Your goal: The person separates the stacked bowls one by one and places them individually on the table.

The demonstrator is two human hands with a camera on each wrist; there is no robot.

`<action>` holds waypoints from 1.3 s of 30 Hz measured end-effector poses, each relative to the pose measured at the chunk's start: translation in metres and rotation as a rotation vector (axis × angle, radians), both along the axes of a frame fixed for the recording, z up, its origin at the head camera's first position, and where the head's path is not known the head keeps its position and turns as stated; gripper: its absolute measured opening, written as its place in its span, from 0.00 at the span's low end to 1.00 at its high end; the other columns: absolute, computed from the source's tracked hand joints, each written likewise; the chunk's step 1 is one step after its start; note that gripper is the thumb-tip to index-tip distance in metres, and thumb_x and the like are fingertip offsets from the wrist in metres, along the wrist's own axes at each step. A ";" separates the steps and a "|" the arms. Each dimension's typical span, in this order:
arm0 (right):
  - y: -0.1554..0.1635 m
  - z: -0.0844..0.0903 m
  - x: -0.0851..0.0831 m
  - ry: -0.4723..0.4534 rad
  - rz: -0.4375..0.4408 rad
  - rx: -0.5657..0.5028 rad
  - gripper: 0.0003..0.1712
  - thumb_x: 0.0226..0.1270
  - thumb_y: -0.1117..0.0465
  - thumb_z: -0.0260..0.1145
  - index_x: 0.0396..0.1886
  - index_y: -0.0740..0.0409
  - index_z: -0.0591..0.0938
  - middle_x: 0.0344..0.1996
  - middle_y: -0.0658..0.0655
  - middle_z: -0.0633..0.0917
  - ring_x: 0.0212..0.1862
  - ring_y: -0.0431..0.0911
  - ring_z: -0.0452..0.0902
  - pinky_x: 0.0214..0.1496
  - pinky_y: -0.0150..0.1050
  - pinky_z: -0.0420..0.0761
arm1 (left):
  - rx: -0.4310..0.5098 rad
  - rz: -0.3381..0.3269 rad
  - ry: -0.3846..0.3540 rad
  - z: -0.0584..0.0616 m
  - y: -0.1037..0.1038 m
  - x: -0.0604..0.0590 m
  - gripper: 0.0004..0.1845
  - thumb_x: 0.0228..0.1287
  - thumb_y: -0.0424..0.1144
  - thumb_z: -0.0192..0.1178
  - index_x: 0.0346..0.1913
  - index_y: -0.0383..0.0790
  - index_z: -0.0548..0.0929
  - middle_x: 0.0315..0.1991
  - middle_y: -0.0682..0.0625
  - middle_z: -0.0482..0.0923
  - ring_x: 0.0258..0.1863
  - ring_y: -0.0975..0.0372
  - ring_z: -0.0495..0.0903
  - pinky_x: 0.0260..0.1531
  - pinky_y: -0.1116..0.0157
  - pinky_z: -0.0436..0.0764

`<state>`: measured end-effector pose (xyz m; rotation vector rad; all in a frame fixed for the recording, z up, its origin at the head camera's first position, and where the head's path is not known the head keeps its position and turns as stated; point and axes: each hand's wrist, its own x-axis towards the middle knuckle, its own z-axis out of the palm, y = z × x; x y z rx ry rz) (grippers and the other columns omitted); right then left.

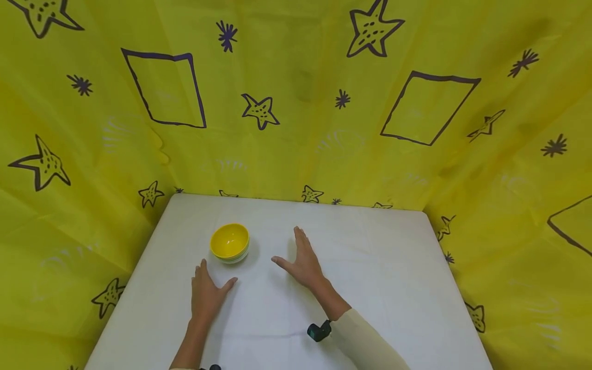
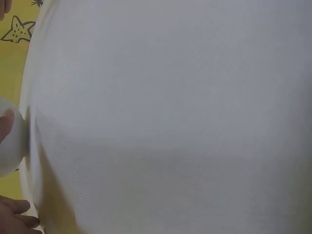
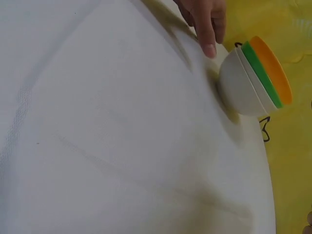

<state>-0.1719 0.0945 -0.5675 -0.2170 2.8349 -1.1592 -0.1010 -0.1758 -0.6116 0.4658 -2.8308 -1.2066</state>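
Note:
A stack of nested bowls (image 1: 230,241) stands upright toward the back left of the table. Its top bowl is yellow-orange, with a green rim and white sides below it in the right wrist view (image 3: 243,83). My left hand (image 1: 206,295) is just in front and left of the stack, thumb spread from straight fingers, holding nothing. To the right of the bowls, my right hand (image 1: 305,262) hovers with fingers extended and thumb pointing toward them, also holding nothing. In the left wrist view, the left thumb (image 2: 6,126) overlaps the white side of a bowl (image 2: 12,151).
A white cloth covers the table (image 1: 393,288). Yellow curtains (image 1: 296,154) printed with starfish and frames enclose its back and both sides. A small dark camera (image 1: 319,331) is worn at the right wrist, by a pale sleeve (image 1: 365,341).

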 end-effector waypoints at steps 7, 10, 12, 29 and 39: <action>-0.017 0.001 -0.007 0.018 0.038 0.034 0.64 0.63 0.33 0.73 0.86 0.58 0.53 0.84 0.61 0.56 0.83 0.57 0.51 0.80 0.60 0.57 | 0.026 0.026 0.039 0.001 -0.001 -0.006 0.60 0.60 0.48 0.78 0.80 0.23 0.50 0.79 0.21 0.47 0.78 0.26 0.45 0.73 0.31 0.50; -0.023 0.002 -0.010 0.025 0.055 0.051 0.64 0.63 0.32 0.73 0.86 0.57 0.52 0.84 0.60 0.55 0.83 0.56 0.51 0.80 0.59 0.58 | 0.033 0.034 0.058 0.002 -0.001 -0.009 0.60 0.58 0.48 0.79 0.80 0.23 0.51 0.79 0.22 0.48 0.78 0.27 0.45 0.73 0.31 0.51; -0.027 0.003 -0.011 0.030 0.068 0.047 0.64 0.64 0.33 0.74 0.86 0.57 0.52 0.84 0.60 0.55 0.83 0.57 0.51 0.80 0.59 0.58 | 0.035 0.037 0.065 0.003 -0.001 -0.009 0.61 0.58 0.48 0.79 0.80 0.23 0.51 0.79 0.22 0.48 0.78 0.27 0.45 0.73 0.30 0.51; -0.051 0.012 -0.020 0.032 0.104 0.018 0.63 0.64 0.34 0.74 0.86 0.58 0.53 0.84 0.60 0.56 0.82 0.56 0.53 0.79 0.60 0.61 | 0.132 0.041 0.054 0.004 0.003 -0.013 0.60 0.59 0.45 0.79 0.81 0.24 0.49 0.81 0.24 0.45 0.80 0.31 0.40 0.76 0.34 0.47; -0.065 0.017 -0.031 0.031 0.144 0.014 0.63 0.64 0.32 0.73 0.85 0.58 0.55 0.83 0.60 0.58 0.82 0.55 0.54 0.79 0.58 0.62 | 0.138 0.047 0.076 -0.005 0.007 -0.016 0.60 0.59 0.45 0.79 0.81 0.24 0.50 0.81 0.24 0.46 0.80 0.30 0.42 0.75 0.33 0.48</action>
